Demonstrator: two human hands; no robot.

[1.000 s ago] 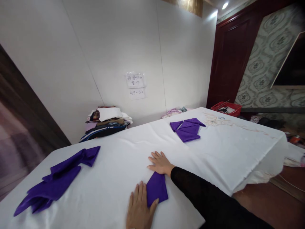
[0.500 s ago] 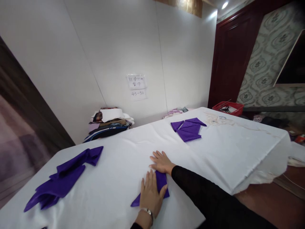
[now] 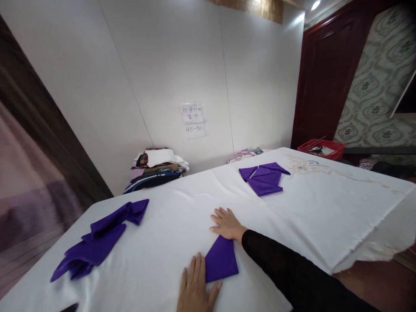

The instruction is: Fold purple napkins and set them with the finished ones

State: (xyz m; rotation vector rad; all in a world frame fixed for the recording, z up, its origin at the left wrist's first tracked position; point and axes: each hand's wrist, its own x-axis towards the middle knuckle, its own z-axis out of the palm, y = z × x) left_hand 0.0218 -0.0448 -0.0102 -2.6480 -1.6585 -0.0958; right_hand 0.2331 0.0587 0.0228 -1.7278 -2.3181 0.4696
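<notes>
A folded purple cloth napkin (image 3: pixel 222 261) lies flat on the white tablecloth (image 3: pixel 156 251) in front of me. My right hand (image 3: pixel 227 224) rests with spread fingers over its far corner, the palm covering the tip. At the napkin's left edge is my left hand (image 3: pixel 196 284), laid flat with the thumb out toward the near edge; it hides the left part of the cloth. Neither hand grips anything.
A crumpled purple cloth (image 3: pixel 97 242) lies on the left of the table, and a folded purple napkin (image 3: pixel 264 178) at the far right. Behind the table are stacked clothes (image 3: pixel 159 169) and a red basket (image 3: pixel 336 151). A handwritten sign (image 3: pixel 193 115) is on the wall.
My left hand has slid left and toward me, off the napkin's middle, so more of the purple cloth shows. The right hand stays at the far corner. The view has shifted slightly left.
</notes>
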